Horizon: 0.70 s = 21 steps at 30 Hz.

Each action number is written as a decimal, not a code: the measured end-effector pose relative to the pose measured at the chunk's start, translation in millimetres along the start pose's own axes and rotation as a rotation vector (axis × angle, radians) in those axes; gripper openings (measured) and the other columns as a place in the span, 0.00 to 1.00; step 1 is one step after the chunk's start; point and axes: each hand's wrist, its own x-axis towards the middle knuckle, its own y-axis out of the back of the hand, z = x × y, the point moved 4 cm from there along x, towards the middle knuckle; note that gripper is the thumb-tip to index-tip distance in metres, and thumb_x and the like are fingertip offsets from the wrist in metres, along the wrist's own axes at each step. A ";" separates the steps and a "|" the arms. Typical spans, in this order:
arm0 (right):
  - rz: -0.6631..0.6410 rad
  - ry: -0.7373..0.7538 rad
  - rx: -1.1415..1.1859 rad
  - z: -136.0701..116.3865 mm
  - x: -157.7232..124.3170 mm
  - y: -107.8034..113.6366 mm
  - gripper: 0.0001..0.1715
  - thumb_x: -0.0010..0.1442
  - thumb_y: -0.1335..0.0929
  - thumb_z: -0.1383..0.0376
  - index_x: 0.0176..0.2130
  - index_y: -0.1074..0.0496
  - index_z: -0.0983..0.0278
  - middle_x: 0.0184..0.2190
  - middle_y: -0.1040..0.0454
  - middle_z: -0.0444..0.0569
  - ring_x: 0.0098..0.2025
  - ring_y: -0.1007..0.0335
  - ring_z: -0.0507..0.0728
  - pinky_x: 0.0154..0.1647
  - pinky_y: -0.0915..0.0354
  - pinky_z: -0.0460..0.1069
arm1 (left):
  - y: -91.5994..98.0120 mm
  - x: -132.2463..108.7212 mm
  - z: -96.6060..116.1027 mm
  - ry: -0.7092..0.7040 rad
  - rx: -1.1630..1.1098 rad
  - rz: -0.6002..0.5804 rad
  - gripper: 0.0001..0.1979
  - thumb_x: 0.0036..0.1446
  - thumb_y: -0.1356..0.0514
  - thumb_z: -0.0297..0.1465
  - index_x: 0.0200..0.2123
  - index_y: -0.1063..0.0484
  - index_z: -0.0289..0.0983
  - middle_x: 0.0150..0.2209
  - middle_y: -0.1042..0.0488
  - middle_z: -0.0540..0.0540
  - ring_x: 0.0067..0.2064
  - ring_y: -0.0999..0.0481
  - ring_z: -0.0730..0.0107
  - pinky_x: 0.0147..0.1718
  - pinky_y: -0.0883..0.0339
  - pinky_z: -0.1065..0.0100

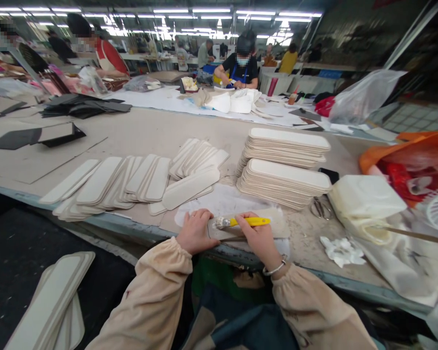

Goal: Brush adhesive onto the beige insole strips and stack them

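Note:
My right hand (258,236) is closed round a paintbrush (253,221) with a yellow handle. The brush's whitish, clumped bristles rest on a long beige panel (248,230) with rounded corners at the table's front edge. At the panel's left end, my left hand (196,232) grips it, thumb along the near side and fingers at the far side. Under the panel lies a stained white sheet (182,208). Left of it, many similar panels (142,180) lie fanned out and overlapping. Two neat stacks of panels (284,177) stand beyond my right hand.
On the right are scissors (320,208), a white plastic jug (367,197) with a stick in it, crumpled white tissue (342,251) and an orange bag (394,150). Dark sheets (83,105) lie far left. More panels (54,301) sit low at left. A co-worker (241,68) works opposite.

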 end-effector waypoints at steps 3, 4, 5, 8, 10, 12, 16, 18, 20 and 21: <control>0.092 -0.018 -0.078 5.3 2.8 20.7 0.21 0.60 0.33 0.48 0.32 0.27 0.63 0.25 0.26 0.45 0.29 0.31 0.55 0.33 0.37 0.48 | 0.2 0.7 0.0 0.003 0.009 -0.016 0.33 0.41 0.30 0.42 0.49 0.34 0.39 0.55 0.30 0.39 0.56 0.31 0.47 0.58 0.44 0.46; 0.119 -0.017 -0.103 7.1 3.7 28.9 0.21 0.60 0.33 0.48 0.32 0.27 0.63 0.25 0.26 0.45 0.28 0.31 0.55 0.32 0.37 0.48 | 0.2 0.9 0.0 0.003 0.012 -0.021 0.33 0.41 0.30 0.42 0.50 0.34 0.39 0.56 0.30 0.39 0.56 0.32 0.47 0.58 0.45 0.46; 0.144 -0.013 -0.128 9.0 4.5 37.3 0.22 0.60 0.34 0.47 0.32 0.26 0.63 0.25 0.26 0.45 0.28 0.30 0.56 0.32 0.37 0.48 | 0.3 1.2 -0.2 0.001 0.014 -0.024 0.33 0.41 0.30 0.42 0.50 0.34 0.39 0.56 0.31 0.39 0.57 0.32 0.47 0.58 0.45 0.47; 0.219 -0.004 -0.205 14.8 5.7 63.8 0.22 0.60 0.34 0.47 0.31 0.25 0.62 0.26 0.25 0.46 0.29 0.29 0.57 0.33 0.37 0.49 | -0.1 2.0 -1.3 -0.007 0.025 -0.022 0.32 0.41 0.30 0.42 0.50 0.34 0.38 0.56 0.31 0.38 0.57 0.32 0.47 0.58 0.43 0.49; 0.272 -0.012 -0.245 18.8 5.4 81.0 0.22 0.59 0.34 0.47 0.31 0.25 0.62 0.26 0.24 0.47 0.30 0.28 0.58 0.34 0.36 0.49 | -0.8 2.5 -2.3 -0.009 0.034 -0.017 0.32 0.42 0.31 0.42 0.50 0.34 0.38 0.57 0.31 0.38 0.58 0.32 0.47 0.58 0.43 0.50; 0.321 -0.030 -0.276 22.6 4.7 96.7 0.23 0.59 0.34 0.47 0.32 0.24 0.63 0.27 0.23 0.48 0.31 0.27 0.59 0.34 0.36 0.50 | -1.5 2.9 -2.9 -0.011 0.041 -0.011 0.32 0.42 0.31 0.42 0.50 0.34 0.37 0.57 0.31 0.38 0.58 0.32 0.46 0.58 0.43 0.50; 0.407 -0.066 -0.354 28.1 4.0 121.7 0.25 0.58 0.35 0.45 0.32 0.25 0.63 0.25 0.24 0.48 0.29 0.28 0.59 0.32 0.38 0.50 | -1.9 3.6 -2.5 -0.015 0.052 -0.012 0.31 0.43 0.32 0.41 0.50 0.34 0.37 0.57 0.31 0.37 0.57 0.31 0.47 0.58 0.42 0.50; 0.446 -0.071 -0.407 29.0 4.0 130.9 0.26 0.58 0.35 0.44 0.31 0.25 0.63 0.24 0.24 0.48 0.29 0.28 0.59 0.32 0.39 0.51 | -1.7 3.9 -2.0 -0.021 0.056 -0.015 0.31 0.44 0.32 0.41 0.50 0.34 0.36 0.57 0.31 0.37 0.57 0.31 0.47 0.57 0.41 0.51; 0.476 -0.065 -0.453 28.5 3.6 137.2 0.25 0.58 0.35 0.45 0.30 0.25 0.63 0.25 0.24 0.49 0.30 0.28 0.60 0.32 0.40 0.51 | -1.4 4.3 -1.8 -0.023 0.057 -0.015 0.31 0.44 0.32 0.41 0.50 0.34 0.36 0.56 0.31 0.37 0.58 0.31 0.47 0.57 0.41 0.51; 0.490 -0.058 -0.465 27.7 3.1 139.1 0.25 0.58 0.35 0.45 0.30 0.24 0.63 0.25 0.24 0.49 0.31 0.27 0.60 0.33 0.40 0.51 | -1.3 4.4 -1.8 -0.021 0.056 -0.015 0.30 0.44 0.32 0.41 0.50 0.33 0.36 0.56 0.31 0.37 0.58 0.31 0.47 0.57 0.41 0.51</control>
